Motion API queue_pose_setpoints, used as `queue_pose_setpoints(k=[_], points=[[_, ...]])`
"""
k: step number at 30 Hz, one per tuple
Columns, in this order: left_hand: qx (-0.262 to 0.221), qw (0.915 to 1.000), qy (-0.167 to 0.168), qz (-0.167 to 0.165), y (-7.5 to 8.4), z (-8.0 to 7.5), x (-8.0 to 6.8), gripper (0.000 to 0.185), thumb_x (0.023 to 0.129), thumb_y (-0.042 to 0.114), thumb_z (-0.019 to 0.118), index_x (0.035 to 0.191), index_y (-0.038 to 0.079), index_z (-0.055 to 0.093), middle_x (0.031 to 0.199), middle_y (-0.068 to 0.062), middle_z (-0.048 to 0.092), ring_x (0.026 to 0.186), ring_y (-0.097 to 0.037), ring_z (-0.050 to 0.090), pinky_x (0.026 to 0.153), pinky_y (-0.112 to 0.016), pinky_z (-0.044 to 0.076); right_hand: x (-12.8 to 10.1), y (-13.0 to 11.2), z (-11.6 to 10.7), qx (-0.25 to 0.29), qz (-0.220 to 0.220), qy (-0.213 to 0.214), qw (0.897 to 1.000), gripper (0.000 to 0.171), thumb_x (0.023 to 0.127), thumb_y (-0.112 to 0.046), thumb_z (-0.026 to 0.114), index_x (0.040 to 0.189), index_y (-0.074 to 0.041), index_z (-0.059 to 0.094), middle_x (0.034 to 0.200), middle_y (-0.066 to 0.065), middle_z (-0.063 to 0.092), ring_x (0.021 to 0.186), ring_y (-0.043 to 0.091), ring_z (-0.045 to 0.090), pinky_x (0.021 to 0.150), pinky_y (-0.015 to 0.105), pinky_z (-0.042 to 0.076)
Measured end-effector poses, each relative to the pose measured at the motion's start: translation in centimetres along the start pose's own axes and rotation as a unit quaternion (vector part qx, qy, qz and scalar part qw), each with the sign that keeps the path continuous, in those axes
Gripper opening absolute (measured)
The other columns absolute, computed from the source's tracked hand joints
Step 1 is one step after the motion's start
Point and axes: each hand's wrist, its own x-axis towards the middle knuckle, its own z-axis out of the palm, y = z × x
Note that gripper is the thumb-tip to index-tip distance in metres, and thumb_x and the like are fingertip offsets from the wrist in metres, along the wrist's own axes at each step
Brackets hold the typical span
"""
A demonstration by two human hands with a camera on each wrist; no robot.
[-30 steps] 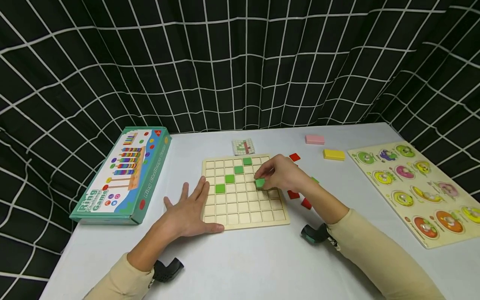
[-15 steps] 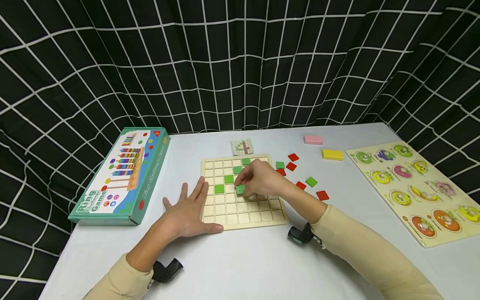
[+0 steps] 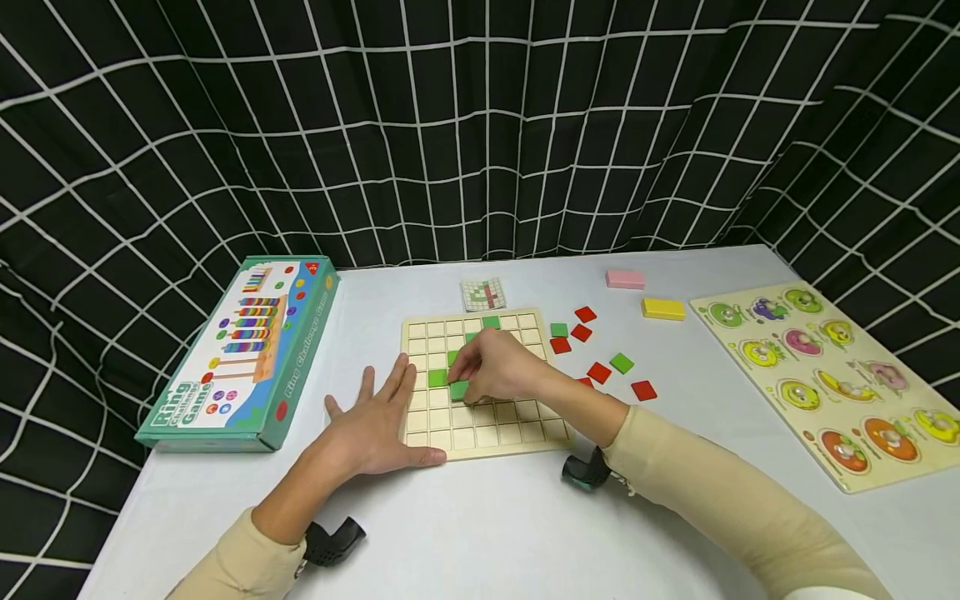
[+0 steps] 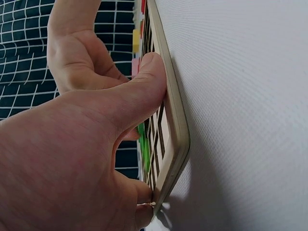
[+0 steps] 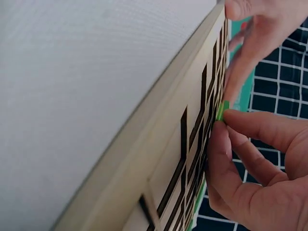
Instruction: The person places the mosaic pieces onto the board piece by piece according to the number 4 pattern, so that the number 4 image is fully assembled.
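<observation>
Pinched in the grip of the right hand (image 3: 498, 367), a green tile (image 3: 458, 390) sits low over the wooden grid board (image 3: 480, 433), left of the board's centre.

Thumb and fingertips (image 5: 226, 118) clasp the tile's edges just above the board's cells. More green tiles (image 3: 491, 322) lie in a diagonal across the board's upper cells. The left hand (image 3: 375, 421) lies flat with fingers spread, released, against the board's left edge, its thumb (image 4: 144, 89) along the near rim. Loose red and green tiles (image 3: 600, 371) lie on the tabletop (image 3: 487, 533) right of the board; a pattern card (image 3: 484, 293) lies beyond it; a boxed ring game (image 3: 240, 350) lies to its left; a fruit puzzle (image 3: 832, 375) lies far right.
</observation>
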Motion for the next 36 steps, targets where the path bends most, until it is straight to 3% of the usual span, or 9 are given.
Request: queue_pose_setpoints(k=[17,36], points=[[0.002,1.0,0.003,-0.001,-0.1,0.0,0.1,0.129,0.079,0.08,0.071,0.169,0.01,0.01,0.177,-0.004,-0.005,0.158,-0.054,0.004,0.099,-0.094,0.012,1.1,-1.8,1.3,-0.041,0.005,-0.017,0.999,0.027,0.071,0.008,0.084,0.092,-0.01,0.081,0.086,0.001,0.076,0.08,0.011,0.063,0.073,0.023,0.053],[0.011,0.9999,0.001,0.001,-0.1,0.0,0.3,0.128,0.079,0.08,0.07,0.169,0.01,0.01,0.177,-0.005,-0.004,0.157,-0.055,0.006,0.098,-0.095,0.013,1.4,-2.4,1.7,-0.073,-0.018,-0.019,0.997,0.028,0.07,0.009,0.083,0.09,-0.009,0.081,0.081,0.0,0.075,0.077,0.01,0.062,0.072,0.021,0.052]])
